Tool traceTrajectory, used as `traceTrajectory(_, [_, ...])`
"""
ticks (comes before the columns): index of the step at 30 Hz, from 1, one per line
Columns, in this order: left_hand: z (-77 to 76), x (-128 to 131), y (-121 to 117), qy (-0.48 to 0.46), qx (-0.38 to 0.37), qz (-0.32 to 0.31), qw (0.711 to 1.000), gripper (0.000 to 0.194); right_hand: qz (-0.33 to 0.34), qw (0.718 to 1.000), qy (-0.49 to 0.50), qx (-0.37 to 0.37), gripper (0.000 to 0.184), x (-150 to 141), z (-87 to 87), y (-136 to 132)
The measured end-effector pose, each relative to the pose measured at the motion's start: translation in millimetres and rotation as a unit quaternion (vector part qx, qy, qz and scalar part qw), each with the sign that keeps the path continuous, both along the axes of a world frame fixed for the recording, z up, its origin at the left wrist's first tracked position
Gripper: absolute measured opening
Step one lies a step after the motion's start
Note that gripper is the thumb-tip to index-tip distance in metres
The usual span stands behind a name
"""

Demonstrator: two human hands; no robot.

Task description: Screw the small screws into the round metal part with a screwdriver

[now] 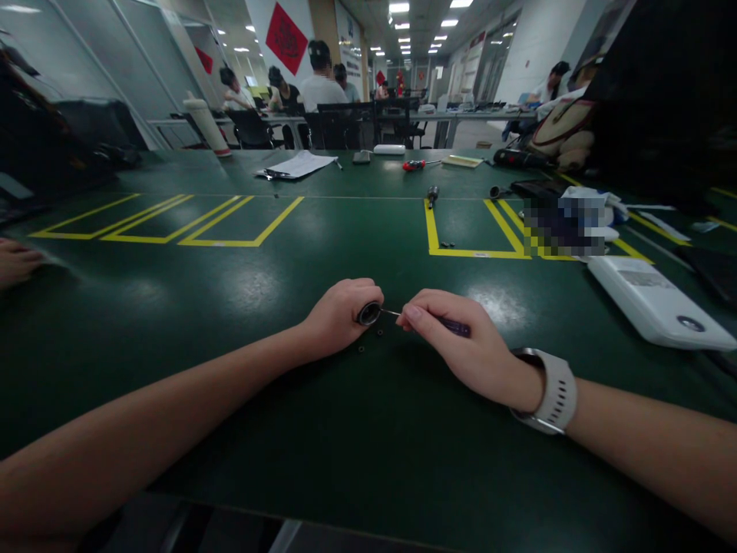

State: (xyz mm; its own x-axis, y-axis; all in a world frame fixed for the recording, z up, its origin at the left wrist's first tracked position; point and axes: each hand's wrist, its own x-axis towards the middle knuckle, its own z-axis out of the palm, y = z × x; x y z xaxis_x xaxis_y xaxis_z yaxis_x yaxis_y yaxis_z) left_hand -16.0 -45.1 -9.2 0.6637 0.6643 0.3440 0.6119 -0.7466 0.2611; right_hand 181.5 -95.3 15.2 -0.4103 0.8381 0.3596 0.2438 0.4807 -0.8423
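Observation:
My left hand [339, 313] is closed round a small round metal part [368, 312] with a dark opening, held just above the green table [368, 430]. My right hand [461, 346] pinches a thin screwdriver [452, 326] with a dark purple handle; its metal tip points left into the round part. Two tiny dark pieces, a washer or nut [379, 333] and another [361, 349], lie on the table below the part. A white watch [556, 392] sits on my right wrist.
A white flat device [656, 303] lies to the right. Yellow tape boxes [472, 226] mark the table farther off. Papers [299, 164], a red-handled tool [413, 164] and another screwdriver [431, 194] lie at the far side. Another person's hand [17, 261] rests at the left edge. People sit in the background.

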Motion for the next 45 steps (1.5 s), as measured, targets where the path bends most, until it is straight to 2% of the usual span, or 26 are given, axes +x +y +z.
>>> traceTrajectory(3, [1.2,0,-2,0.022,0.009,-0.001,1.0,0.009,0.011,0.992,0.076,-0.096,0.024,1,-4.4,5])
traceTrajectory(6, [2.3,0,-2,0.026,0.012,-0.003,1.0,0.009,0.022,0.961,0.179,-0.208,0.024,-1,-10.3,10])
traceTrajectory(9, [2.0,0,-2,0.023,0.011,-0.006,1.0,0.01,0.021,0.933,0.224,-0.282,0.024,-2,-13.7,12])
traceTrajectory(12, [1.0,0,-1,0.023,0.008,-0.004,1.0,0.009,0.01,0.945,0.22,-0.242,0.025,-1,-13.2,11])
traceTrajectory(17, [1.1,-1,-3,0.033,0.016,-0.002,0.999,0.008,-0.017,0.994,0.093,-0.062,0.024,0,-6.0,4])
traceTrajectory(19, [1.8,0,-3,0.04,0.02,-0.004,0.999,0.009,-0.015,0.999,0.037,-0.004,0.023,-1,-2.9,1])
traceTrajectory(21, [2.5,0,-4,0.05,0.026,-0.005,0.998,0.01,-0.009,1.0,0.012,0.017,0.023,-2,-1.5,0])
traceTrajectory(23, [3.2,0,-4,0.065,0.035,-0.004,0.997,0.01,-0.003,1.0,0.02,-0.015,0.024,-2,-2.2,1])
traceTrajectory(25, [3.6,1,-5,0.079,0.041,-0.001,0.996,0.009,0.004,0.995,0.061,-0.077,0.025,-1,-5.0,4])
traceTrajectory(30, [4.3,1,-6,0.101,0.06,0.0,0.993,0.012,0.01,0.954,0.188,-0.233,0.027,-2,-13.3,10])
traceTrajectory(32, [4.8,1,-6,0.1,0.059,0.001,0.993,0.012,0.009,0.942,0.204,-0.264,0.027,-2,-15.3,11])
traceTrajectory(35, [5.6,1,-6,0.097,0.051,0.002,0.994,0.011,0.004,0.954,0.202,-0.22,0.027,0,-16.5,11])
traceTrajectory(37, [5.6,1,-7,0.097,0.05,0.004,0.994,0.011,-0.005,0.973,0.178,-0.149,0.027,2,-15.6,9])
traceTrajectory(40, [4.4,1,-6,0.1,0.054,0.012,0.993,0.011,-0.019,0.995,0.091,-0.029,0.027,2,-11.4,3])
traceTrajectory(43, [2.7,1,-6,0.106,0.062,0.015,0.992,0.01,-0.014,0.997,0.007,0.071,0.024,-1,-6.7,-2])
traceTrajectory(45, [2.3,2,-6,0.111,0.068,0.018,0.991,0.009,-0.005,0.996,-0.014,0.083,0.023,-3,-5.2,-3])
